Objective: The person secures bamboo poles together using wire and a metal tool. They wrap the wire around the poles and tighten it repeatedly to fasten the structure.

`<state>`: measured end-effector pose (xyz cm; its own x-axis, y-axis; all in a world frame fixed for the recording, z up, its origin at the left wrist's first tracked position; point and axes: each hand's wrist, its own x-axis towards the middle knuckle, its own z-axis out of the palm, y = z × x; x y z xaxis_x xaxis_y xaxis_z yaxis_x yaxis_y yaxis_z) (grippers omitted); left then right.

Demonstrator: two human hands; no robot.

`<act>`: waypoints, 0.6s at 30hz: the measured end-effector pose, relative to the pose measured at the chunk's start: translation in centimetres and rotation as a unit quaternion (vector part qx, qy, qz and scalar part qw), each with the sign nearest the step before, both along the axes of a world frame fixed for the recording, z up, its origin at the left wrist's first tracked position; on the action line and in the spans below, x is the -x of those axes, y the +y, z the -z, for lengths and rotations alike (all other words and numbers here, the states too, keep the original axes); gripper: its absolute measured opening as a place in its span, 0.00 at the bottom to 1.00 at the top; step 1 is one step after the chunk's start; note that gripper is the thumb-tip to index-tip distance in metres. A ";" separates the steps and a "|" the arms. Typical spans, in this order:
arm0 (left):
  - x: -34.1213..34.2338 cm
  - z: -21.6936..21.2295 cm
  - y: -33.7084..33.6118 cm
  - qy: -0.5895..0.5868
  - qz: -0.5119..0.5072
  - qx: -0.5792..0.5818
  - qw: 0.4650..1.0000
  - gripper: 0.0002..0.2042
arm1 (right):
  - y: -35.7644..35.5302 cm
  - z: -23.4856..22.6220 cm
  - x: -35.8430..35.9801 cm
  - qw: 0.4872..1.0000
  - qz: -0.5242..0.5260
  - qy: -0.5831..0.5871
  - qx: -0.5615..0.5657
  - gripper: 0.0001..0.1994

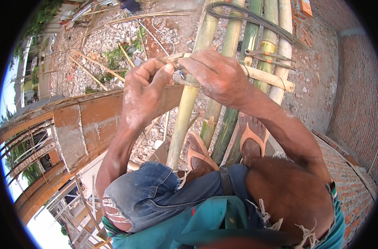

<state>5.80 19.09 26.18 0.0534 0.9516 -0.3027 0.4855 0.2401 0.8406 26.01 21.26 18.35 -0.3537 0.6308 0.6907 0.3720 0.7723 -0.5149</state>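
My left hand (145, 89) is closed, thumb and fingertips pinched on a thin dark piece of wire (161, 61). My right hand (220, 79) meets it from the other side, its fingers bent together; what lies in them is hidden. Both hands are above the leftmost bamboo pole (182, 106), where a short bamboo crosspiece (268, 78) runs across the poles beneath them. Farther off, a bundle of thin dark wire (255, 18) lies bent over the poles. Pincers with orange-marked handles (270, 58) rest on the poles just beyond the crosspiece.
My sandalled feet (199, 153) stand on the bamboo poles, high above rubble-strewn ground (110, 37). On the left runs a wooden formwork beam (93, 124). Brick walls (359, 83) rise at right, and loose bamboo strips (89, 70) lie below.
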 end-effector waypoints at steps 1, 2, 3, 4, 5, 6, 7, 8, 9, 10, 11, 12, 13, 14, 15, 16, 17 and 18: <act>-0.2 0.2 0.0 0.015 0.028 -0.064 0.997 0.11 | -0.1 -0.6 0.0 1.000 -0.013 -0.010 0.016 0.13; -0.3 0.3 0.0 0.046 0.049 -0.112 0.991 0.11 | 0.1 -1.2 -0.3 0.979 -0.047 0.002 0.197 0.14; -0.3 0.3 -0.2 0.061 0.070 -0.140 0.986 0.11 | 0.5 -1.8 -0.9 0.929 -0.095 0.001 0.357 0.14; -0.4 0.4 -0.3 0.091 0.086 -0.151 0.980 0.11 | 0.8 -2.3 -1.2 0.862 -0.164 0.021 0.479 0.14; -0.4 0.4 -0.3 0.124 0.096 -0.168 0.973 0.11 | 1.1 -2.6 -1.5 0.852 -0.156 -0.006 0.500 0.14; -0.3 0.4 -0.3 0.082 0.082 -0.121 0.986 0.10 | 1.3 -2.8 -1.7 0.852 -0.174 -0.012 0.493 0.14; -0.2 0.4 -0.3 0.044 0.061 -0.079 0.994 0.10 | 1.4 -2.7 -1.7 0.858 -0.158 -0.014 0.489 0.14; -0.2 0.4 -0.2 0.007 0.037 -0.035 0.999 0.10 | 1.3 -2.4 -1.6 0.916 -0.155 -0.008 0.369 0.15; 0.0 0.3 0.0 -0.020 0.010 0.010 1.000 0.10 | 1.1 -2.0 -1.4 0.962 -0.115 0.006 0.248 0.15; 0.3 0.1 0.3 -0.048 -0.015 0.054 0.997 0.10 | 0.8 -1.5 -1.1 0.989 -0.087 -0.008 0.122 0.16; 0.5 -0.1 0.5 -0.084 -0.037 0.087 0.992 0.10 | 0.6 -1.0 -0.9 0.996 -0.059 -0.007 0.063 0.16; 0.6 -0.2 0.6 -0.099 -0.035 0.125 0.987 0.09 | 0.5 -0.6 -1.0 0.998 -0.044 -0.033 0.007 0.17; 0.7 -0.3 0.7 -0.122 -0.029 0.154 0.980 0.09 | 0.5 -0.2 -1.0 0.997 -0.024 -0.055 -0.053 0.18; 0.8 -0.4 0.8 -0.145 -0.023 0.184 0.972 0.08 | 0.5 0.1 -1.2 0.994 -0.030 -0.068 -0.074 0.19; 0.8 -0.5 0.8 -0.161 -0.035 0.205 0.965 0.08 | 0.6 0.3 -1.4 0.991 -0.033 -0.079 -0.101 0.19; 0.8 -0.5 0.8 -0.178 -0.049 0.224 0.957 0.08 | 0.8 0.4 -1.7 0.988 -0.028 -0.080 -0.129 0.19; 0.8 -0.5 0.8 -0.199 -0.057 0.245 0.947 0.07 | 1.1 0.5 -1.9 0.985 -0.045 -0.088 -0.142 0.19; 0.7 -0.5 0.8 -0.215 -0.066 0.254 0.941 0.07 | 1.4 0.5 -2.1 0.983 -0.053 -0.085 -0.153 0.18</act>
